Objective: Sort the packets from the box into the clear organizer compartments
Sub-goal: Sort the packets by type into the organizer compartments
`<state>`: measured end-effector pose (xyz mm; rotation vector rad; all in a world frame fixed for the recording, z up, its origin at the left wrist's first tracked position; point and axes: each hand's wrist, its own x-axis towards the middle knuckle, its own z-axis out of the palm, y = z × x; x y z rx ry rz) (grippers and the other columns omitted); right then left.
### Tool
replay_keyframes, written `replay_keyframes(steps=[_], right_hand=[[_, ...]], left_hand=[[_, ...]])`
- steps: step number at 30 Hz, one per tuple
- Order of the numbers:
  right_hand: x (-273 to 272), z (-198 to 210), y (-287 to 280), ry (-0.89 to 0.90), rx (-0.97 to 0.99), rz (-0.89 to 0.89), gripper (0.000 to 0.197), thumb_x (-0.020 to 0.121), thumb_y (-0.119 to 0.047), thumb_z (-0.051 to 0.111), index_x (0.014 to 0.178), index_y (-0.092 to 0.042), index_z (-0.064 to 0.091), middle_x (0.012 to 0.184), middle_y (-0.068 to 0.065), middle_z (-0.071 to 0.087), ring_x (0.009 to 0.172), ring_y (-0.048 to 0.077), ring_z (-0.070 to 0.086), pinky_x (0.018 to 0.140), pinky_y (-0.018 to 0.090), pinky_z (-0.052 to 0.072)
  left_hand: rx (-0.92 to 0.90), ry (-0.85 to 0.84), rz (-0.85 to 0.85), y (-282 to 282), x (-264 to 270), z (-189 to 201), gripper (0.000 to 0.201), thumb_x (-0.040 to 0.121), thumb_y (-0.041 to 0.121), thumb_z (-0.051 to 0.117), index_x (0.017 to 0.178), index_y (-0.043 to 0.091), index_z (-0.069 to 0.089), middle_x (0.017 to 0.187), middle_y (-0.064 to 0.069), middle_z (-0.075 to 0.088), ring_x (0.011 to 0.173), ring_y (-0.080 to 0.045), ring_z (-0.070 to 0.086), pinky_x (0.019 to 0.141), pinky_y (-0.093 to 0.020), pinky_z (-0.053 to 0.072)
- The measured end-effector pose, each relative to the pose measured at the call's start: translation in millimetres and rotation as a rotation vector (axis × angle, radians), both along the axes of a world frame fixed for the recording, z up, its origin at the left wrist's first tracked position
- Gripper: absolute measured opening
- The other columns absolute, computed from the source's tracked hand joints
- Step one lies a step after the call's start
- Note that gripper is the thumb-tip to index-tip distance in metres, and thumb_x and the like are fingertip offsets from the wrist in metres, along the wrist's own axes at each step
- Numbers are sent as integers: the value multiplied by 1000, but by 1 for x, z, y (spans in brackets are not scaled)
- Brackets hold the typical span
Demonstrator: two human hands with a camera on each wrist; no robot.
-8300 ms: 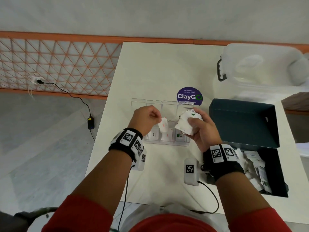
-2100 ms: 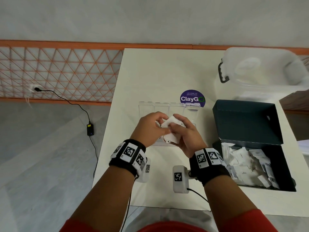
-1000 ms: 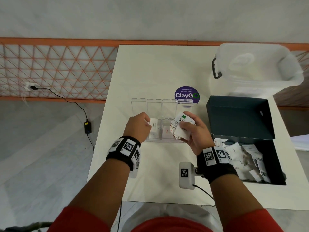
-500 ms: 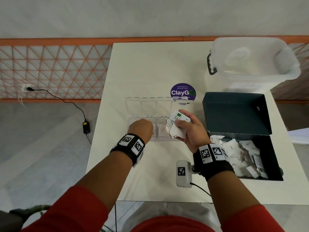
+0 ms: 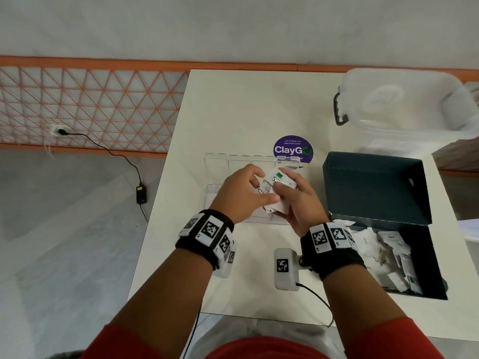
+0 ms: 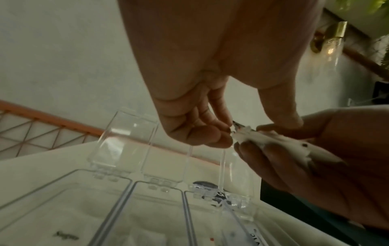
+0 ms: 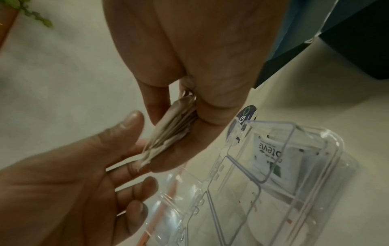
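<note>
My right hand point(image 5: 287, 187) grips a stack of white packets point(image 5: 278, 178) above the clear organizer point(image 5: 217, 164), whose lids stand open. In the right wrist view the stack point(image 7: 168, 134) sits clamped between thumb and fingers. My left hand point(image 5: 264, 189) reaches in from the left. Its fingertips point(image 7: 136, 164) touch the stack's loose end point(image 6: 242, 133), and its thumb point(image 7: 130, 121) hovers a little off it. A Stevia packet point(image 7: 271, 153) lies in the organizer's end compartment point(image 7: 294, 166). A packet with script lettering point(image 6: 65, 236) lies in another. The dark box point(image 5: 375, 187) on the right holds several more packets point(image 5: 388, 255).
A clear lidded tub point(image 5: 401, 99) stands at the back right of the white table point(image 5: 246, 104). A purple ClayGo sticker point(image 5: 293, 150) lies just behind the organizer. The table's left edge drops to the floor, where a cable and adapter point(image 5: 141, 195) lie.
My left hand has come up from the organizer's left compartment and moved right to the stack. My right hand has kept the stack roughly in place.
</note>
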<state>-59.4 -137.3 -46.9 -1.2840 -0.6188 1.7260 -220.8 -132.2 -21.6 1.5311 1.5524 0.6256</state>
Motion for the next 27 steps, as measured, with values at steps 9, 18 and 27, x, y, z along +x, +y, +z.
replay_keyframes(steps=[9, 18, 27], right_hand=[[-6, 1, -1, 77, 18, 158, 38, 95, -1, 59, 124, -25, 64, 103, 9, 74, 89, 29, 73, 64, 40, 59], [7, -4, 1, 9, -23, 80, 43, 92, 4, 59, 124, -25, 62, 124, 13, 66, 98, 32, 70, 71, 47, 61], [36, -6, 3, 20, -34, 12, 46, 91, 4, 59, 128, -23, 63, 128, 15, 62, 99, 35, 70, 63, 38, 58]], left_hand=[[-63, -154, 142, 9, -7, -3, 12, 84, 28, 72, 94, 24, 69, 87, 8, 69, 79, -9, 65, 77, -30, 54], [-47, -266, 310, 10, 0, 1, 7, 75, 6, 64, 80, 8, 60, 83, -16, 66, 72, -22, 61, 71, -49, 54], [-18, -242, 288, 15, 8, -5, 36, 79, 1, 64, 97, 32, 60, 102, -2, 68, 80, -17, 68, 71, -32, 57]])
